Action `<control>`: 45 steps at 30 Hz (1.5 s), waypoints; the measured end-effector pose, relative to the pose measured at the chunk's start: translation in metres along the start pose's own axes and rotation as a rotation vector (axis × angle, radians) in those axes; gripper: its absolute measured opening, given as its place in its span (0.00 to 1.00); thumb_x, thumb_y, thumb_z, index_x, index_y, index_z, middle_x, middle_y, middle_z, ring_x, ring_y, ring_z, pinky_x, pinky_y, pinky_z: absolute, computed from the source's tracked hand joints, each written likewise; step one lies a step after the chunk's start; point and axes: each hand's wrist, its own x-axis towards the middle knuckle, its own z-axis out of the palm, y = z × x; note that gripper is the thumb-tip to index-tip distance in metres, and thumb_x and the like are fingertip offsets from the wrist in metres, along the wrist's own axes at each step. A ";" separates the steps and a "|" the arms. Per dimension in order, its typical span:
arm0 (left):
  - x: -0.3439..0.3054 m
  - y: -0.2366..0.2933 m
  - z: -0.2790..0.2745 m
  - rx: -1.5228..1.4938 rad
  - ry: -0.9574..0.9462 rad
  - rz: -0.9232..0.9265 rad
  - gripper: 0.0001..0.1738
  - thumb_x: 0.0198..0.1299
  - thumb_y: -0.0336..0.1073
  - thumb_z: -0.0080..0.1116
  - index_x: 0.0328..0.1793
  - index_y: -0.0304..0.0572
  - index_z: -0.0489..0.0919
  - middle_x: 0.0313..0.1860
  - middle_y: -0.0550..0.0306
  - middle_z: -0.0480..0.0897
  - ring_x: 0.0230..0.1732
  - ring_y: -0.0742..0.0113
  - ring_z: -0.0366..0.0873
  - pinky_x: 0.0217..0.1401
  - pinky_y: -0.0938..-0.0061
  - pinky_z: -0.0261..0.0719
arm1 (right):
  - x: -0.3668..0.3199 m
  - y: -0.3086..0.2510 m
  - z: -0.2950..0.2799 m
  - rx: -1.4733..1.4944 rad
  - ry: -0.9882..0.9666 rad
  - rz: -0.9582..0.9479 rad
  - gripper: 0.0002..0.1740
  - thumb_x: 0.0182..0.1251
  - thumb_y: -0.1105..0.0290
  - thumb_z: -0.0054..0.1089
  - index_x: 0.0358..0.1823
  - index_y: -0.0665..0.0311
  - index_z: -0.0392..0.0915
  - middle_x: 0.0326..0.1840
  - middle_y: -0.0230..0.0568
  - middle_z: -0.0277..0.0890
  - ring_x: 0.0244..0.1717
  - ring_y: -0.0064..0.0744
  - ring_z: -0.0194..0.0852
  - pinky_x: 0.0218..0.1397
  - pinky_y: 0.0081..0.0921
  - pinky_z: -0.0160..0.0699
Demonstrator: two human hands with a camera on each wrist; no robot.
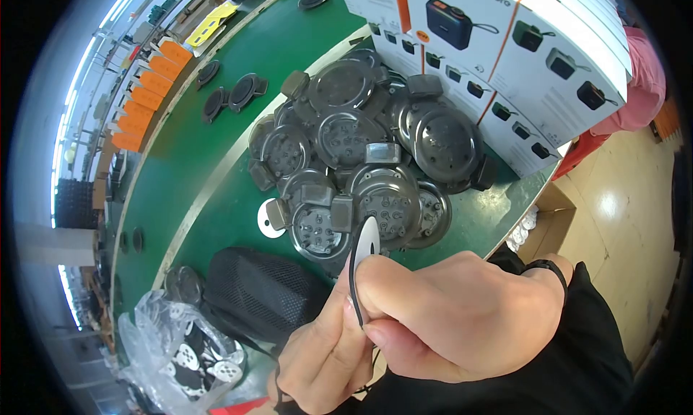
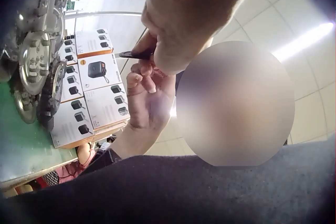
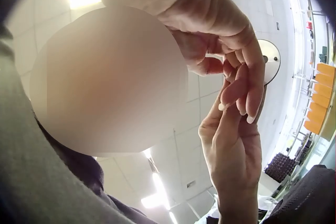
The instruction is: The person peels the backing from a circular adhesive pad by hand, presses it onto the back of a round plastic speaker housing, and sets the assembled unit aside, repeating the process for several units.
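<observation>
Both hands hold a thin round disc (image 1: 368,240) in front of the body, nearly edge-on in the head view. One face is white with a small dark mark; the other side and edge look black. My left hand (image 1: 325,353) pinches its lower edge from the left. The right hand (image 1: 462,317) grips it from the right, thumb and curled index finger at the near edge. In the right wrist view the white face of the disc (image 3: 273,62) shows beyond the fingers. Beyond the hands lies a pile of dark round housings (image 1: 386,205) with small blocks on their rims.
Printed white boxes (image 1: 505,61) stand at the back right. A clear plastic bag (image 1: 148,343) of white and black discs lies left, beside a black mesh pouch (image 1: 263,292). Another white disc (image 1: 268,218) lies by the pile. An open carton (image 1: 556,205) sits below the table's right edge.
</observation>
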 end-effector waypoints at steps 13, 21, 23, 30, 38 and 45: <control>0.020 -0.007 -0.010 -0.635 -0.163 -0.675 0.06 0.50 0.16 0.52 0.36 0.23 0.76 0.39 0.38 0.78 0.37 0.62 0.79 0.41 0.75 0.79 | -0.004 0.030 0.005 0.096 0.157 -0.112 0.07 0.52 0.77 0.51 0.29 0.68 0.62 0.10 0.41 0.61 0.12 0.44 0.64 0.17 0.32 0.63; 0.021 -0.007 0.001 -1.148 -0.298 -0.912 0.09 0.49 0.14 0.53 0.37 0.25 0.69 0.52 0.40 0.71 0.47 0.66 0.74 0.50 0.75 0.73 | -0.019 0.039 0.011 0.084 0.174 -0.135 0.07 0.51 0.76 0.51 0.28 0.66 0.62 0.14 0.46 0.65 0.15 0.50 0.67 0.17 0.35 0.63; 0.021 -0.004 0.001 -1.155 -0.247 -0.944 0.07 0.50 0.15 0.53 0.35 0.27 0.70 0.49 0.42 0.73 0.44 0.68 0.75 0.47 0.76 0.73 | -0.020 0.040 0.009 0.133 0.172 -0.139 0.07 0.51 0.76 0.51 0.27 0.66 0.61 0.13 0.45 0.65 0.14 0.47 0.68 0.17 0.34 0.63; 0.012 -0.020 0.000 -1.209 -0.246 -1.111 0.04 0.53 0.21 0.53 0.29 0.34 0.70 0.38 0.48 0.78 0.36 0.73 0.74 0.38 0.83 0.71 | -0.101 0.071 -0.050 0.670 0.250 0.235 0.10 0.55 0.73 0.42 0.26 0.73 0.71 0.19 0.47 0.76 0.11 0.23 0.70 0.15 0.16 0.71; 0.020 -0.021 0.005 -1.231 -0.318 -1.217 0.02 0.56 0.24 0.50 0.33 0.33 0.70 0.34 0.52 0.79 0.35 0.70 0.77 0.39 0.74 0.79 | -0.210 0.230 -0.067 -0.514 0.481 0.939 0.07 0.52 0.78 0.47 0.20 0.73 0.69 0.13 0.49 0.72 0.13 0.31 0.75 0.21 0.27 0.74; 0.015 -0.019 0.011 -1.021 -0.485 -0.906 0.09 0.55 0.19 0.50 0.42 0.31 0.73 0.40 0.57 0.75 0.44 0.73 0.71 0.49 0.79 0.67 | -0.196 0.248 -0.049 -0.739 0.393 0.709 0.10 0.48 0.82 0.47 0.32 0.68 0.75 0.23 0.56 0.73 0.27 0.50 0.75 0.31 0.37 0.72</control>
